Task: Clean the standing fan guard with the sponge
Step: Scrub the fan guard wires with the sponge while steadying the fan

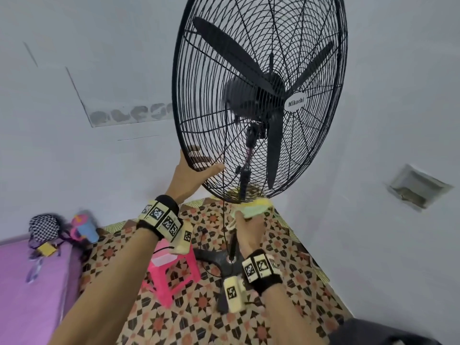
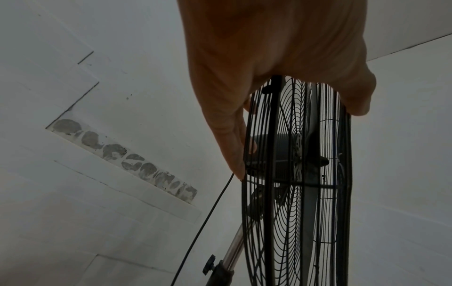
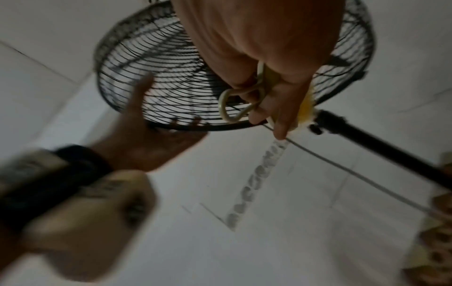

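Left hand (image 1: pixel 191 174) clasped on the lower left rim of the fan guard (image 1: pixel 199 70), thumb across the front wires, fingers (image 2: pixel 234 154) behind. To the right of that grip and lower, right hand (image 1: pixel 249 232) holding the sponge (image 1: pixel 251 209) against the guard's bottom edge. Behind both grips, inside the guard, blades (image 1: pixel 229 49) and motor. Directly below the sponge grip, pole and base (image 1: pixel 216 260). Below the left grip, a stool (image 1: pixel 171 272) on the floor.
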